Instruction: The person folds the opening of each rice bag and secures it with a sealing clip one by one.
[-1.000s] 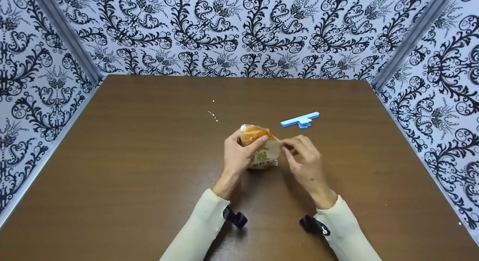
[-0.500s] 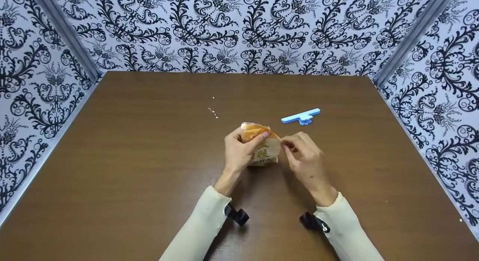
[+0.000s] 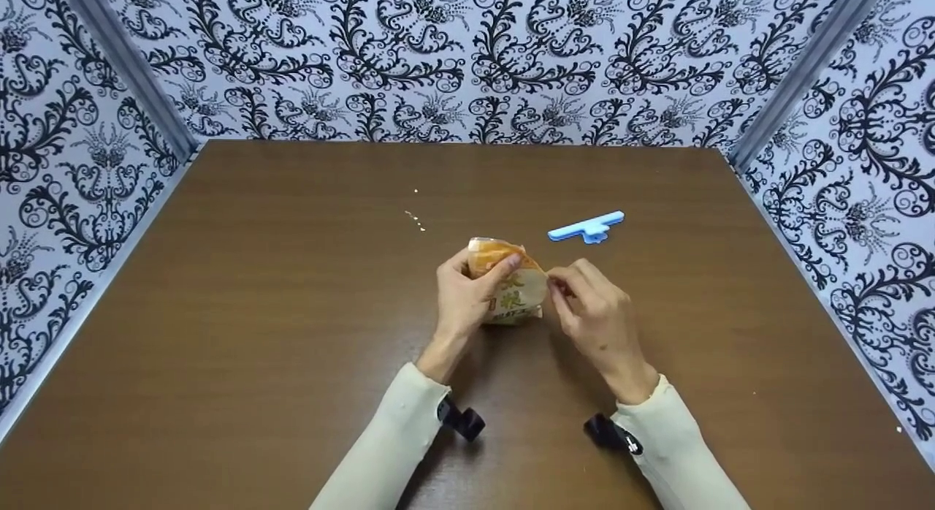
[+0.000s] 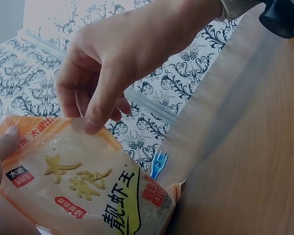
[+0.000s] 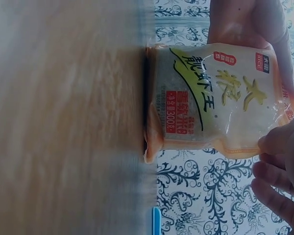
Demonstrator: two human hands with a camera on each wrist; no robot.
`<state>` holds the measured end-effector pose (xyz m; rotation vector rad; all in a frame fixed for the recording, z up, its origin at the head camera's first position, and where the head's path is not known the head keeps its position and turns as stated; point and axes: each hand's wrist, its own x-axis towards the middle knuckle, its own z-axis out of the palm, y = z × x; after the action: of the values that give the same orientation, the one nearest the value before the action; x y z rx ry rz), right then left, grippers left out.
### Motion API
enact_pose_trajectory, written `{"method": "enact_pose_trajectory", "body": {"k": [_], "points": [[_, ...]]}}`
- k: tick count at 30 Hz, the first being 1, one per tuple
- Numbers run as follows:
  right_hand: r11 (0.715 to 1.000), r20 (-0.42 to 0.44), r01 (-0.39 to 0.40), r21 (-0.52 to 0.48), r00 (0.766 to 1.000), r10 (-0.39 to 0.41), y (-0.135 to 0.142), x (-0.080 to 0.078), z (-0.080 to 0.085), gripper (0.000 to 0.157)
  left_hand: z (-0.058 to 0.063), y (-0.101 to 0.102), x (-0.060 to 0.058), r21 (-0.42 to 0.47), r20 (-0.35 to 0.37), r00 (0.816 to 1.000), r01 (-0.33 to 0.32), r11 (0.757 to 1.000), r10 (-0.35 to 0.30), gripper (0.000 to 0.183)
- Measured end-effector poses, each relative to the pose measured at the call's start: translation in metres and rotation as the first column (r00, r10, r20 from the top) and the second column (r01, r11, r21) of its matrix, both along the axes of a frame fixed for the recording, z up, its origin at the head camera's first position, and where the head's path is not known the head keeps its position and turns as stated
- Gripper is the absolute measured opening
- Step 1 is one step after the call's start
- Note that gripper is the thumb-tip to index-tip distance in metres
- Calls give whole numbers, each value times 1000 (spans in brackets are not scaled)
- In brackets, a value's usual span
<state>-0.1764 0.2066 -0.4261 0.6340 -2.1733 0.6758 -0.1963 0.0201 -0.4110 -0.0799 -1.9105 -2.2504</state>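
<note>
Scattered at left on the brown table (image 3: 292, 313): pale grains (image 3: 416, 218). Held by the left hand (image 3: 464, 294), thumb across the front, remaining fingers mostly hidden behind: rice bag (image 3: 520, 294), standing upright on the table. Lying farther back: blue bag clip (image 3: 586, 227). Pinched between thumb and index finger of the right hand (image 3: 599, 309): bag's upper right edge.

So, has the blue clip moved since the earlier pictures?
No. In the head view, the blue clip keeps its place against the far edge of the table; the whole picture just shifted slightly.
</note>
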Motion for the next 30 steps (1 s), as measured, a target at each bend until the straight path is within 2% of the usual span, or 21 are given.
{"method": "enact_pose_trajectory", "body": {"k": [10,20,30], "points": [[999,-26,-17,34,999,18,0,1,2,14,0,0,0,11,8,1000,-7,1000,7,22],[996,-30,-23,84,999,25,1,2,4,10,2,-1,0,20,3,1000,29,999,-29,23],[999,1,-43,-21,999,43,1,1,4,14,1,-4,2,-2,-29,998,51,999,-51,23]]}}
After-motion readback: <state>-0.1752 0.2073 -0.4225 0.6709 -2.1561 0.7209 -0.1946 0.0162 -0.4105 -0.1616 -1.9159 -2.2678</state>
